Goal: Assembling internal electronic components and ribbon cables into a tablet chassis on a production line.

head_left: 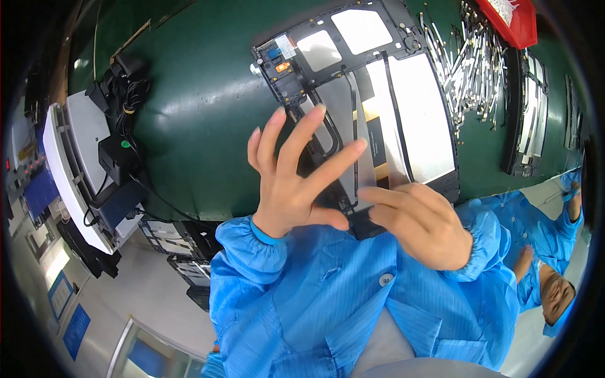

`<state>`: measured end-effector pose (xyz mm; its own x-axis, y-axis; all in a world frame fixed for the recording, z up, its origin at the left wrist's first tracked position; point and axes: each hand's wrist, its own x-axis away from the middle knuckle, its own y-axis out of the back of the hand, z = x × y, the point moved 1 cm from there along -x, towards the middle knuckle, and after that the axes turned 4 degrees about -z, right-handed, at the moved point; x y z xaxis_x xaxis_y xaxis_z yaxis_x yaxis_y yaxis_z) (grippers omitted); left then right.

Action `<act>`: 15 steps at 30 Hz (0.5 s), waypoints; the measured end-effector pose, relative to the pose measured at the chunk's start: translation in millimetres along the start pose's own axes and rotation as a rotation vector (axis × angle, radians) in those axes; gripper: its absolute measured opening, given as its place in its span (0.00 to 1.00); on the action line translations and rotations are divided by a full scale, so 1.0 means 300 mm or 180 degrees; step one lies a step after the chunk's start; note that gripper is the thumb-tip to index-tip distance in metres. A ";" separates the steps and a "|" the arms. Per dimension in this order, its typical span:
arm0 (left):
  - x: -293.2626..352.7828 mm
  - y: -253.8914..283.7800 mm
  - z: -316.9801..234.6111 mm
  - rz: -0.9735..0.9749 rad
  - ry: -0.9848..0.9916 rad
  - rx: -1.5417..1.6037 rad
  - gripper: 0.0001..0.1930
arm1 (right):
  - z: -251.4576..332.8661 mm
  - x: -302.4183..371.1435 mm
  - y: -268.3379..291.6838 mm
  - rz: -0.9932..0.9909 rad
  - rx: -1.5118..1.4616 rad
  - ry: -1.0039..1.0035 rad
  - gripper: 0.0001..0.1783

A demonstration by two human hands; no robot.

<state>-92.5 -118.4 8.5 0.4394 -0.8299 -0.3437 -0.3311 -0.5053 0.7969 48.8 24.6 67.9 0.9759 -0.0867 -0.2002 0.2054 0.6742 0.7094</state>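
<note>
A black-framed electronic device housing [452, 181] with bright silvery panels lies on the green table in front of me. Thin black strip cables [398, 120] run down across it, and an orange-marked small board sits at its upper left corner. My left hand [287, 186] is over the housing's left edge, fingers spread, holding nothing. Close to the lower end of one strip cable [355, 157], my right hand [428, 220] has its fingers bunched together. Whatever lies between those fingertips is hidden or too small to make out.
Loose thin white-and-black strip cables [476, 69] are heaped at the right, near a red tray [522, 25]. Another housing [529, 116] lies beyond them. Black adapters with coiled cords [123, 151] rest on a white stand at the left. A co-worker in blue [535, 220] is at the right.
</note>
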 end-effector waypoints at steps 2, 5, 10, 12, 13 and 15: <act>-0.046 0.002 0.011 0.0085 -0.0015 -0.0060 0.41 | 0.009 -0.014 0.046 0.0098 -0.0328 -0.0135 0.16; -0.131 -0.007 0.047 -0.0072 -0.0100 -0.0023 0.34 | 0.013 -0.031 0.059 0.0236 0.0014 -0.0300 0.25; -0.158 0.020 0.015 0.0048 0.0302 0.0209 0.23 | 0.023 -0.014 0.015 0.0719 0.0762 -0.0111 0.38; -0.166 0.022 0.006 0.0025 0.0373 0.0206 0.22 | 0.041 0.017 0.017 0.1021 0.1037 0.0004 0.40; -0.165 0.023 -0.004 0.0090 0.0424 0.0215 0.23 | 0.049 0.033 0.011 0.1016 0.1028 0.0011 0.40; -0.155 0.024 -0.013 0.0040 0.0489 0.0202 0.28 | 0.049 0.063 -0.013 0.0979 0.1460 0.0168 0.41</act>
<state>-112.0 -82.5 32.1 0.5559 -0.7927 -0.2500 -0.3872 -0.5131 0.7660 67.6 9.4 71.2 0.9934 0.1088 0.0375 -0.0661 0.2732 0.9597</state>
